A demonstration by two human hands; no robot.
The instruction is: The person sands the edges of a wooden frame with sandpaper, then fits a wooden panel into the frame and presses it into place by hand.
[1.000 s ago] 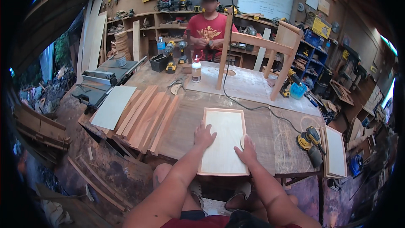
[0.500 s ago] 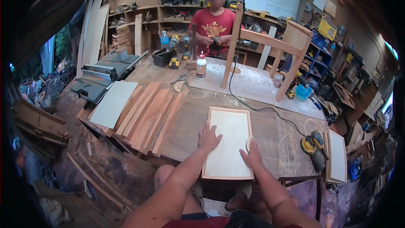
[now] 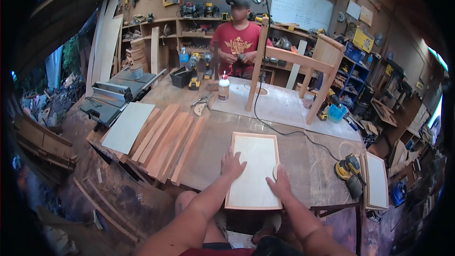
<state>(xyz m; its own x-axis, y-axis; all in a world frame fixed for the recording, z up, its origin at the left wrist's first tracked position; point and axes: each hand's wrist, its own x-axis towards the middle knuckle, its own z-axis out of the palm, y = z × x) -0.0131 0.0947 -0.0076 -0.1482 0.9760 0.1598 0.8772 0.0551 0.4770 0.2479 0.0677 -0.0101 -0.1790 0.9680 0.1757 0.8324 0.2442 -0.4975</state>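
A shallow framed wooden panel [image 3: 253,161], pale in the middle with a raised reddish rim, lies lengthwise before me at the bench's near edge. My left hand [image 3: 232,165] rests on its left side, fingers spread over the rim and thumb on the pale face. At the right rim, my right hand [image 3: 281,184] holds a small pale piece with a rounded edge [image 3: 276,171], possibly a sanding disc. The right thumb reaches onto the panel; the other fingers are partly hidden. An orbital sander [image 3: 348,173] sits to the right, its cord running across the bench.
Reddish wood strips [image 3: 163,144] and a pale sheet [image 3: 129,128] lie left, by a table saw [image 3: 111,90]. Ahead stand a glue bottle [image 3: 223,89] and a wooden chair frame [image 3: 296,59]. Framed panels [image 3: 376,180] lean at the right edge. A person in red [image 3: 239,42] stands opposite.
My view has tilted slightly, so the bench and panel sit lower in the picture. Both hands keep their places on the panel. The person opposite has turned their head.
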